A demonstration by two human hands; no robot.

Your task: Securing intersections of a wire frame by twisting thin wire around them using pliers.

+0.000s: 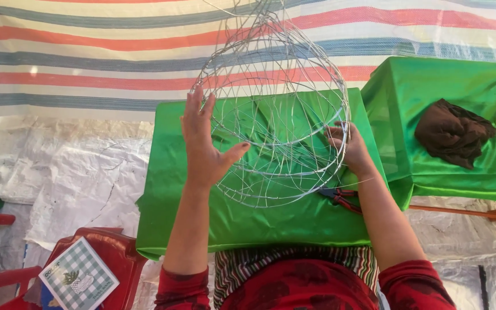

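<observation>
Head view: round silver wire-mesh basket frame (pixel 276 109) tilted upright over green-draped table (pixel 248 221); left hand (pixel 205 143) bracing side, fingers spread; right hand (pixel 348 148) pinching rim to steady.

Red patterned sleeves pushed up above both elbows; bare forearms, left hand (pixel 203 143) and right hand (pixel 348 148) without rings or gloves; striped cloth (red, green, white) over the lap.

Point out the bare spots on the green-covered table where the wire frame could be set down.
Free: the green cloth left of the left hand, and the front strip below the wire frame. Crowded: the right front corner, where red-handled pliers lie under the right hand. The neighbouring table holds a brown cloth.
</observation>
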